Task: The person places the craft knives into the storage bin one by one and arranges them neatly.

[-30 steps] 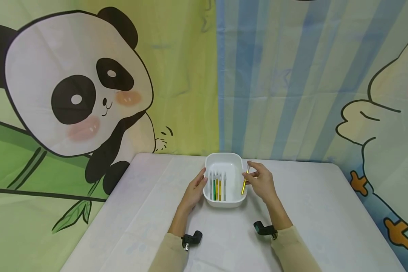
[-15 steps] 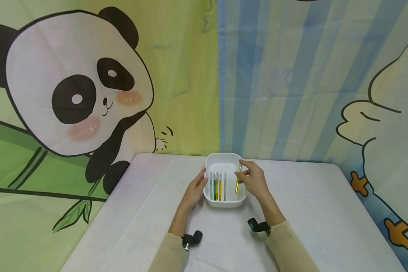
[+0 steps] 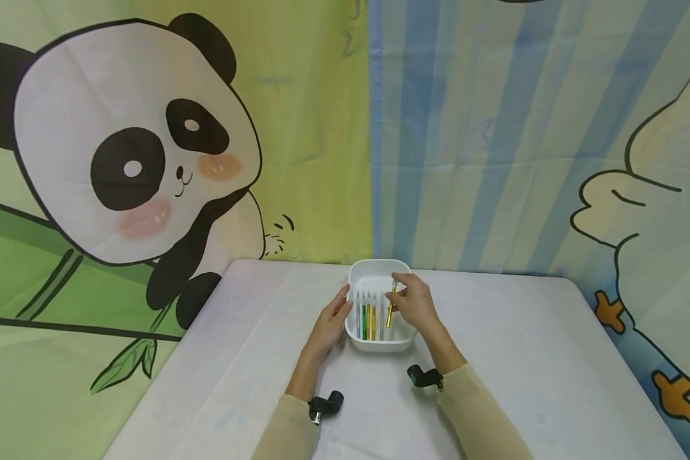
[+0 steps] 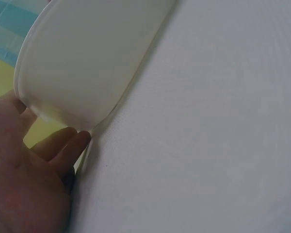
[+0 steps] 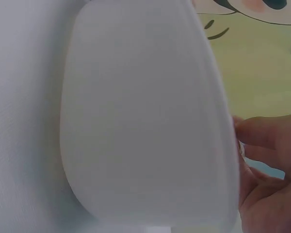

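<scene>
A white plastic tub (image 3: pixel 379 346) stands on the table between the hands. My left hand (image 3: pixel 325 322) rests against its left side, thumb at the rim; in the left wrist view, fingers of the left hand (image 4: pixel 39 165) touch the outer wall near the base. Over the tub's right half, my right hand (image 3: pixel 415 305) pinches a slim yellow pen-like stick (image 3: pixel 390 314) with a pale upper end, tilted slightly. Several similar sticks (image 3: pixel 369 322), silver, green and yellow with pale tips, lie side by side in the tub's left half. In the right wrist view the tub's wall (image 5: pixel 145 116) hides the stick.
A white cloth (image 3: pixel 253 364) covers the table. Behind its far edge hangs a printed curtain (image 3: pixel 316 147) with a panda. Each wrist wears a small black camera (image 3: pixel 326 404).
My right hand has moved left with the yellow stick, from the tub's right rim to beside the row of sticks. The left hand and the tub have stayed put.
</scene>
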`<action>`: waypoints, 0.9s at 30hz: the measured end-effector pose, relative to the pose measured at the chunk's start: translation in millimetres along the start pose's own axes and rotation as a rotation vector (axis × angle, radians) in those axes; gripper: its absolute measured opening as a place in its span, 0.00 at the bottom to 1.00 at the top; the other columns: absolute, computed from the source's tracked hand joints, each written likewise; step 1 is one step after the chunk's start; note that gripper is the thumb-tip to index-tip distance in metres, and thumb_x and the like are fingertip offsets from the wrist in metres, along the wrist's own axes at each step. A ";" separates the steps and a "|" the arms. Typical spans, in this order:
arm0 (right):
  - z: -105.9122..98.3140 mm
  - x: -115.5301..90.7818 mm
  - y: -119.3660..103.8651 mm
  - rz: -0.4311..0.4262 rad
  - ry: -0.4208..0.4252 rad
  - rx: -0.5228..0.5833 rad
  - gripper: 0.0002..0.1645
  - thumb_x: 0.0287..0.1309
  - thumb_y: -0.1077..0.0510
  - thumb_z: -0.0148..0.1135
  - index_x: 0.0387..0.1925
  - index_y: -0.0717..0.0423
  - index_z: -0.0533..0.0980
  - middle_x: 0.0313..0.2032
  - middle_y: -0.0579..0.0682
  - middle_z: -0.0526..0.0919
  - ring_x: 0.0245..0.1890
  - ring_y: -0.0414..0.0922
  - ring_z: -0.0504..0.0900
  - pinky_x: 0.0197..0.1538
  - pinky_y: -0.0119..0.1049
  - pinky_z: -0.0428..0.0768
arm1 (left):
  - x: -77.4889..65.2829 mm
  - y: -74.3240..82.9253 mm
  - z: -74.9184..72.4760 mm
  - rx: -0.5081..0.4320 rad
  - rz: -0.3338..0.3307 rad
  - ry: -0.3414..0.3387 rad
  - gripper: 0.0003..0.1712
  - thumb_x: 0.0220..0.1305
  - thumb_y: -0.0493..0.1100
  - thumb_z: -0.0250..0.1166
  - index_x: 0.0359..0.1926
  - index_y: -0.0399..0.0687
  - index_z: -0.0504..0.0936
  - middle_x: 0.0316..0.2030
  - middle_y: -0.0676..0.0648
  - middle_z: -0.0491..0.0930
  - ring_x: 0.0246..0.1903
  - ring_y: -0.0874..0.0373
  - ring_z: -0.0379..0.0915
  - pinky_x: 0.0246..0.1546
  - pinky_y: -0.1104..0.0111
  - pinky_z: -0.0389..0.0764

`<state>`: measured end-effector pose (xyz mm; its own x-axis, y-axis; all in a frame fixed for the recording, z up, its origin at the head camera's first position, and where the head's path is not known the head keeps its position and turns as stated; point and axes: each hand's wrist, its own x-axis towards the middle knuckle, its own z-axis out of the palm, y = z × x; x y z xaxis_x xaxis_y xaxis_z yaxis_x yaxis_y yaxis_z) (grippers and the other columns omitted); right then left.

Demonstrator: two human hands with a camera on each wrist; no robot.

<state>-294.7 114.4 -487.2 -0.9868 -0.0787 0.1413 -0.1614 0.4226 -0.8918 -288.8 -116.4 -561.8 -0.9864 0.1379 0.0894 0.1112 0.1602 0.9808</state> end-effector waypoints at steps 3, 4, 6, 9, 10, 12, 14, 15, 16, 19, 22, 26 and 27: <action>4.9 3.9 2.0 0.006 -0.017 -0.028 0.36 0.64 0.68 0.70 0.71 0.66 0.70 0.65 0.65 0.74 0.36 0.48 0.88 0.37 0.43 0.91 | 0.0 -0.5 0.5 -0.010 0.011 -0.004 0.30 0.81 0.53 0.55 0.80 0.66 0.63 0.79 0.53 0.63 0.79 0.48 0.57 0.80 0.50 0.57; 6.4 4.8 2.3 0.010 -0.021 -0.040 0.36 0.64 0.68 0.70 0.71 0.66 0.70 0.65 0.65 0.74 0.36 0.48 0.89 0.37 0.43 0.91 | -0.1 -0.7 0.6 -0.012 0.014 -0.005 0.31 0.81 0.53 0.55 0.80 0.65 0.63 0.79 0.53 0.63 0.79 0.48 0.57 0.80 0.50 0.57; 9.3 6.5 3.0 0.017 -0.033 -0.064 0.36 0.63 0.67 0.70 0.71 0.66 0.71 0.65 0.65 0.74 0.36 0.48 0.89 0.37 0.42 0.91 | 0.1 -1.4 0.7 -0.015 0.013 -0.003 0.31 0.81 0.53 0.55 0.80 0.65 0.63 0.78 0.53 0.63 0.79 0.48 0.57 0.80 0.50 0.57; 13.1 8.3 4.0 0.033 -0.050 -0.104 0.36 0.63 0.66 0.71 0.71 0.65 0.71 0.65 0.65 0.74 0.36 0.46 0.89 0.37 0.38 0.91 | 0.4 -2.0 0.2 -0.007 0.017 -0.005 0.31 0.81 0.54 0.55 0.80 0.66 0.63 0.79 0.54 0.62 0.79 0.48 0.57 0.80 0.49 0.57; 14.3 8.7 4.1 0.041 -0.055 -0.117 0.36 0.63 0.66 0.71 0.71 0.64 0.71 0.65 0.64 0.74 0.36 0.46 0.89 0.37 0.37 0.90 | 0.5 -1.9 0.0 -0.004 0.017 -0.006 0.31 0.81 0.55 0.55 0.80 0.67 0.63 0.79 0.55 0.62 0.79 0.48 0.56 0.80 0.49 0.57; 16.3 9.6 4.6 0.046 -0.061 -0.148 0.36 0.63 0.65 0.72 0.71 0.64 0.72 0.64 0.64 0.75 0.37 0.46 0.89 0.36 0.35 0.90 | 0.4 -1.5 -0.3 0.001 0.016 -0.009 0.31 0.81 0.56 0.55 0.79 0.68 0.63 0.79 0.56 0.61 0.79 0.49 0.56 0.80 0.50 0.56; 17.3 9.8 4.2 0.043 -0.062 -0.186 0.35 0.63 0.65 0.72 0.70 0.63 0.73 0.64 0.64 0.76 0.38 0.47 0.89 0.36 0.34 0.89 | 0.3 -0.6 -0.2 0.005 0.008 -0.011 0.30 0.81 0.56 0.55 0.79 0.71 0.63 0.79 0.58 0.61 0.79 0.50 0.55 0.80 0.51 0.57; 17.6 10.0 4.0 0.040 -0.062 -0.206 0.35 0.62 0.65 0.72 0.70 0.63 0.73 0.64 0.64 0.76 0.38 0.47 0.89 0.36 0.35 0.89 | 0.3 -0.3 -0.2 0.005 0.008 -0.010 0.30 0.81 0.56 0.55 0.79 0.71 0.63 0.79 0.58 0.61 0.79 0.50 0.55 0.80 0.51 0.57; 18.0 10.3 4.0 0.037 -0.061 -0.227 0.35 0.62 0.64 0.73 0.69 0.63 0.74 0.63 0.64 0.77 0.39 0.48 0.89 0.37 0.35 0.89 | 0.4 -0.1 -0.1 0.005 0.010 -0.010 0.30 0.81 0.56 0.55 0.79 0.70 0.63 0.79 0.58 0.61 0.79 0.50 0.55 0.80 0.51 0.57; 19.0 11.0 4.5 0.027 -0.059 -0.301 0.34 0.61 0.63 0.74 0.68 0.63 0.75 0.62 0.65 0.78 0.39 0.48 0.88 0.39 0.37 0.90 | 0.6 -0.2 0.1 0.009 0.014 -0.008 0.31 0.81 0.56 0.55 0.80 0.68 0.63 0.79 0.57 0.61 0.79 0.49 0.55 0.80 0.50 0.56; 20.7 12.3 4.8 0.004 -0.065 -0.409 0.33 0.61 0.62 0.75 0.66 0.64 0.77 0.60 0.65 0.80 0.41 0.50 0.87 0.46 0.43 0.89 | 0.8 -0.7 0.6 0.007 0.026 -0.006 0.32 0.80 0.56 0.55 0.80 0.65 0.63 0.80 0.55 0.60 0.79 0.47 0.55 0.80 0.48 0.56; 23.3 12.9 3.4 -0.006 -0.095 -0.533 0.31 0.60 0.60 0.75 0.63 0.65 0.79 0.58 0.64 0.82 0.53 0.56 0.84 0.60 0.52 0.83 | 0.5 -0.9 0.8 0.008 0.027 -0.002 0.32 0.80 0.57 0.55 0.80 0.66 0.63 0.80 0.54 0.61 0.79 0.46 0.55 0.80 0.48 0.56; 23.7 12.8 2.6 0.000 -0.105 -0.545 0.31 0.60 0.61 0.75 0.63 0.65 0.79 0.57 0.64 0.82 0.56 0.57 0.82 0.62 0.54 0.82 | 0.6 -0.7 0.7 0.007 0.024 -0.001 0.32 0.80 0.56 0.56 0.80 0.66 0.63 0.79 0.55 0.61 0.79 0.47 0.55 0.80 0.48 0.56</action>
<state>-307.5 93.1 -497.8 -0.9850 -0.1568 0.0726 -0.1711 0.8261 -0.5369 -289.3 -115.7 -562.6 -0.9833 0.1429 0.1126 0.1357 0.1636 0.9772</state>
